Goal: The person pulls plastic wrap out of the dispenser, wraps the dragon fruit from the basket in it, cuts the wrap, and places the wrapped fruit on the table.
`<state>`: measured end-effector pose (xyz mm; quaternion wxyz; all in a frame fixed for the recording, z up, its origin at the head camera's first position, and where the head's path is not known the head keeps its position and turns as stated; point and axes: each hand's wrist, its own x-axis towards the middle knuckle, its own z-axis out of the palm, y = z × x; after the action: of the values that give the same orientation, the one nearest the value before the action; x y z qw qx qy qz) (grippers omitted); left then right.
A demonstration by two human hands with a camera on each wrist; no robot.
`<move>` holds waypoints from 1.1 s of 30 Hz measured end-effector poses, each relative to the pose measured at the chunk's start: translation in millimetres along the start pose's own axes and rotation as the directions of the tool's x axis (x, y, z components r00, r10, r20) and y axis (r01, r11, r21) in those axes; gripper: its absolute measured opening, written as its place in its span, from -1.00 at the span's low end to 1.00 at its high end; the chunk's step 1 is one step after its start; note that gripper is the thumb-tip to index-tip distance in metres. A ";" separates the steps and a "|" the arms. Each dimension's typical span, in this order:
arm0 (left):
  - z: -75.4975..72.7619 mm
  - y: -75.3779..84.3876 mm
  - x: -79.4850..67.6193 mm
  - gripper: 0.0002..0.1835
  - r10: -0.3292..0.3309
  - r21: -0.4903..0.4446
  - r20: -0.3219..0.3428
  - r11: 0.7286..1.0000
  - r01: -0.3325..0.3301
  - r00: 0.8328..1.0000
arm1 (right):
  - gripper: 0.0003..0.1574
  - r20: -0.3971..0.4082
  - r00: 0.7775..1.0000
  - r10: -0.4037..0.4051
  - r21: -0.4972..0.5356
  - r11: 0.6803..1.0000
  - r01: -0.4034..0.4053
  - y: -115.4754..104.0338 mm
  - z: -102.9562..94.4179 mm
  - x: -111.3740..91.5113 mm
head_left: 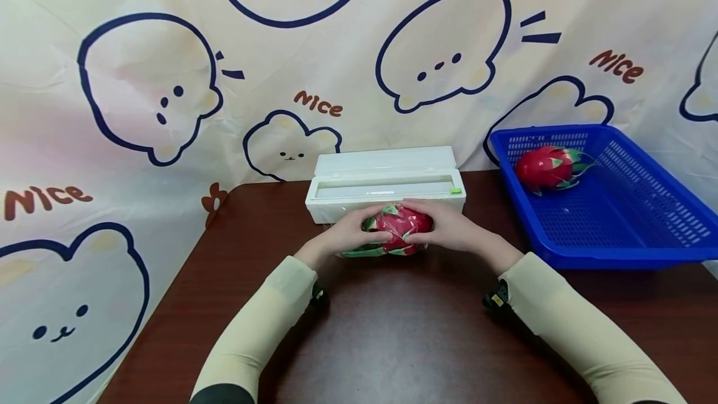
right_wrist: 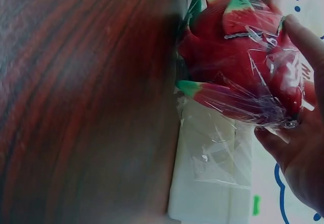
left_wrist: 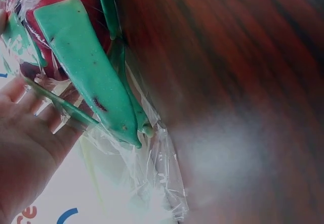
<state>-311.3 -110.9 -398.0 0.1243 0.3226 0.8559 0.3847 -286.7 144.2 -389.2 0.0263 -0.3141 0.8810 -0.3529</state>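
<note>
A red dragon fruit (head_left: 401,227) with green-tipped scales lies on the table between both hands, just in front of the white cling film dispenser (head_left: 387,182). Clear cling film (right_wrist: 217,148) covers it and hangs loose past its sides. From the left, my left hand (head_left: 353,231) grips the fruit, thumb near and fingers behind. My right hand (head_left: 449,224) holds its other side the same way, its thumb close to the left one. Long green scales (left_wrist: 86,62) stick out beside the left palm. The dispenser's lid stands raised, and a small green slider (head_left: 455,191) sits at its right end.
To the right, a blue plastic basket (head_left: 634,254) holds a second dragon fruit (head_left: 546,168), with no film visible on it. The dark brown wooden table (head_left: 392,335) reaches back to a cloth (head_left: 336,55) printed with cartoon bears.
</note>
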 end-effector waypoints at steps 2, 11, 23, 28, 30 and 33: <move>0.6 0.0 -0.2 -0.26 -0.012 0.004 0.003 1.000 0.012 1.000 | -0.01 0.004 1.000 -0.006 0.010 1.000 0.006 0.7 1.4 0.6; -16.9 -4.7 -13.7 -0.29 -0.043 0.062 -0.032 0.997 0.045 0.999 | 0.03 0.030 0.999 0.020 0.036 0.999 -0.021 3.8 -2.5 2.3; -52.6 -40.5 -60.6 -0.56 -0.102 0.125 -0.065 0.986 0.110 0.993 | 0.02 0.024 0.999 0.023 0.005 1.000 -0.023 2.5 -6.4 1.7; -49.9 -50.2 -61.0 -0.73 -0.133 0.230 0.003 0.965 0.129 0.991 | 0.01 0.017 1.000 0.018 0.002 1.000 -0.018 2.7 -6.7 1.8; -48.8 -53.5 -59.3 -0.82 -0.137 0.262 0.009 0.956 0.130 0.991 | 0.00 0.020 1.000 0.020 0.001 1.000 -0.020 2.5 -6.1 2.6; -48.6 -56.5 -57.9 -0.91 -0.128 0.289 -0.005 0.949 0.124 0.992 | -0.01 0.030 0.999 0.025 0.005 1.000 -0.025 1.3 -5.1 4.3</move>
<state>-315.4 -204.6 -409.0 0.1060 0.2846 0.9208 0.2447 -292.3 145.6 -385.5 0.0448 -0.3081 0.8835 -0.3501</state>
